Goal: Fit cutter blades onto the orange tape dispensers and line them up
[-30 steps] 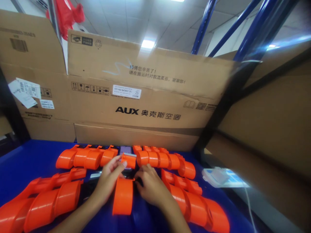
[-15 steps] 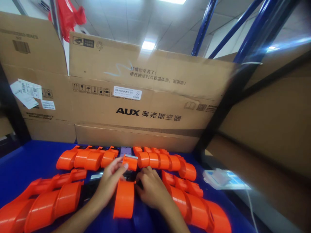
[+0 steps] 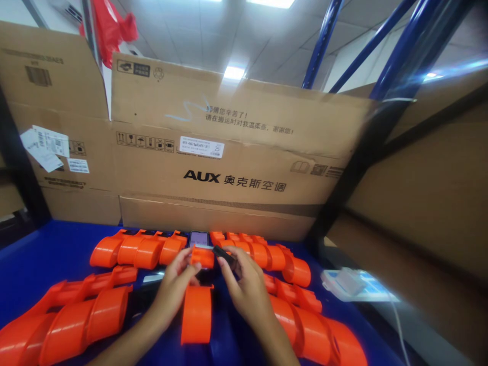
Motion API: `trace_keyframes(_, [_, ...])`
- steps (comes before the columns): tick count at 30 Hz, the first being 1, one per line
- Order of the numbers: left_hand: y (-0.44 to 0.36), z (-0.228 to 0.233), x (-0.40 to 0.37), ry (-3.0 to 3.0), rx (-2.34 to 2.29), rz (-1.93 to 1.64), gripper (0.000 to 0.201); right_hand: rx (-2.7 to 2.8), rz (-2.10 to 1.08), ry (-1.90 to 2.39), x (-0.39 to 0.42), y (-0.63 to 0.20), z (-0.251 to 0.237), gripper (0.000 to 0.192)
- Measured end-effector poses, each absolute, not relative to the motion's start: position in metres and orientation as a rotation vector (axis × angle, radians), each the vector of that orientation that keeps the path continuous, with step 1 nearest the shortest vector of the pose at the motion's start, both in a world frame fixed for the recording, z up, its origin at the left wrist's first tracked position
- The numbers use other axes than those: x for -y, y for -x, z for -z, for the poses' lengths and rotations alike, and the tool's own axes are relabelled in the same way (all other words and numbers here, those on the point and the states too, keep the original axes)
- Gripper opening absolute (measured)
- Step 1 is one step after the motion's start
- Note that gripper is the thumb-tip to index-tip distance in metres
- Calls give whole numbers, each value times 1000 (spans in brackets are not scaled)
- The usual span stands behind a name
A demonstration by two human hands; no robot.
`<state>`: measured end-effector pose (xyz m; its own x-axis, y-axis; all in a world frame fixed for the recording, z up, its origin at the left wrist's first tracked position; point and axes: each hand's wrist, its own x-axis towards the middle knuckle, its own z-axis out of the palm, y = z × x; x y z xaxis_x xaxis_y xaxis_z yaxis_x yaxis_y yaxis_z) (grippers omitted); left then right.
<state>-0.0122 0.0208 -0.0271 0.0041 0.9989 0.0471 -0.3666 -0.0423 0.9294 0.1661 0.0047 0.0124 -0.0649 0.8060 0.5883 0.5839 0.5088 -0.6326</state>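
Head view: left hand (image 3: 173,290) pinches small orange plastic housing (image 3: 202,256) at sides; right hand (image 3: 244,287) grips thin black strip (image 3: 223,253) beside it. Housing likely light, rigid, smooth.

Over the blue counter (image 3: 46,254), the left hand (image 3: 173,287) pinches a small orange plastic piece (image 3: 202,256), while the right hand (image 3: 246,290) holds a small black part (image 3: 223,253) just beside it. A larger orange plastic housing (image 3: 196,312) lies between the wrists. Rows of orange plastic housings (image 3: 139,250) sit left and right, before a brown cardboard box (image 3: 229,168).
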Motion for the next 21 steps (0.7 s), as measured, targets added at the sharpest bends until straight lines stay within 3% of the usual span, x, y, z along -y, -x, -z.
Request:
trace_keyframes(7, [10, 34, -22, -1056, -852, -1368, 53, 1769, -204, 1077, -4, -162, -5, 30])
trace_keyframes(21, [10, 37, -18, -1089, -834, -1350, 55, 1836, -135, 1013, -5, -155, 0, 23])
